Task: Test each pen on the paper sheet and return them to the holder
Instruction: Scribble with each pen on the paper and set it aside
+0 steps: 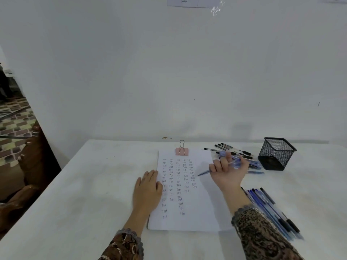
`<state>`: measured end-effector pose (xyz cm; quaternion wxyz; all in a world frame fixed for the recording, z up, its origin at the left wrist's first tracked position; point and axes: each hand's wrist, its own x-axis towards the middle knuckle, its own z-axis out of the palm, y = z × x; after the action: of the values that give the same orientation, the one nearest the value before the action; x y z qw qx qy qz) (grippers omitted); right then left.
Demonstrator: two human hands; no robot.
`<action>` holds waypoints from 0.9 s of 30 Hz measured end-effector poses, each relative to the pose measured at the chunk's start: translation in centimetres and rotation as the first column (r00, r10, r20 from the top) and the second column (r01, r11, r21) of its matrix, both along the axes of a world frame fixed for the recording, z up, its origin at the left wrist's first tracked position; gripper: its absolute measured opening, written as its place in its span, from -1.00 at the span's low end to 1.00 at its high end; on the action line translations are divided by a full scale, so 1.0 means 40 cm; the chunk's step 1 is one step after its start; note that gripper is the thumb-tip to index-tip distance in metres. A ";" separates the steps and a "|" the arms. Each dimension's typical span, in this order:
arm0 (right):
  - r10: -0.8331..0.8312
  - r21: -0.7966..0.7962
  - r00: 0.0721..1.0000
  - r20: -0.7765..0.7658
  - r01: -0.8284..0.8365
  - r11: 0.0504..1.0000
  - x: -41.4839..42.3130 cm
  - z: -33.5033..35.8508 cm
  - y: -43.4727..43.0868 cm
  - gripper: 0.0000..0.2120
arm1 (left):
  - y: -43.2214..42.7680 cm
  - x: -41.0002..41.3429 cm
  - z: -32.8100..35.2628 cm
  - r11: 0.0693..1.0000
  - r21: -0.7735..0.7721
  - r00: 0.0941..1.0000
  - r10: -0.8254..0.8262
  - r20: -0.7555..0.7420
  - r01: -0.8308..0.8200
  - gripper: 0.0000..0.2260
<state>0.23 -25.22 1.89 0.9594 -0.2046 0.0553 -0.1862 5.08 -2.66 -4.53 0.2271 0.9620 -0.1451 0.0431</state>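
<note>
A white paper sheet (195,218) with several columns of handwritten test words lies on the table, held at its top by a pink binder clip (181,151). My left hand (148,188) lies flat on the sheet's left edge. My right hand (228,171) grips a blue pen (203,173) over the sheet's right edge, its tip pointing left just above the paper. A black mesh holder (276,153) stands at the back right and looks empty. One pile of pens (234,152) lies behind my right hand, another pile of pens (270,211) beside my right forearm.
The white table (75,203) meets a white wall at its far edge. To the left, past the table's edge, brown wooden furniture (32,166) stands over a patterned floor.
</note>
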 end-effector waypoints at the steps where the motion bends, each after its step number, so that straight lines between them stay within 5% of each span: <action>1: -0.028 0.093 1.000 -0.011 0.029 0.995 -0.001 -0.016 0.009 -0.75 | 0.000 0.000 -0.001 1.000 0.005 1.000 -0.001 0.006 0.001 -0.56; 5: -0.029 0.251 0.999 -0.025 0.034 0.967 -0.004 -0.060 0.034 -0.58 | 0.000 0.001 -0.002 1.000 -0.001 1.000 -0.007 0.014 0.007 -0.57; 10: 0.061 0.032 0.982 -0.180 -0.056 0.998 0.008 -0.083 0.042 -0.61 | 0.000 0.002 -0.003 1.000 -0.009 1.000 -0.005 0.007 0.005 -0.57; 14: 0.035 -0.150 0.959 -0.282 -0.080 0.986 0.010 -0.086 0.028 -0.34 | -0.002 0.004 -0.003 1.000 -0.005 1.000 -0.009 0.012 0.009 -0.56; 19: -0.003 -0.286 0.968 -0.249 -0.070 0.956 0.001 -0.083 0.035 -0.88 | -0.002 0.004 -0.004 1.000 -0.002 1.000 -0.011 0.006 0.011 -0.56; 23: -0.090 -0.593 0.957 -0.276 -0.096 0.799 0.004 -0.088 0.049 -0.75 | -0.001 0.004 -0.005 1.000 -0.001 1.000 -0.014 0.003 0.014 -0.56; 27: -0.376 -0.821 0.905 -0.199 0.056 0.569 -0.002 -0.112 0.068 -0.55 | -0.001 0.002 -0.004 1.000 -0.011 1.000 -0.011 0.000 0.011 -0.56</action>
<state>0.14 -22.50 -2.57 0.7075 -0.6331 0.1620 -0.2691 5.15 -2.69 -4.71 0.2324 0.9600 -0.1503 0.0428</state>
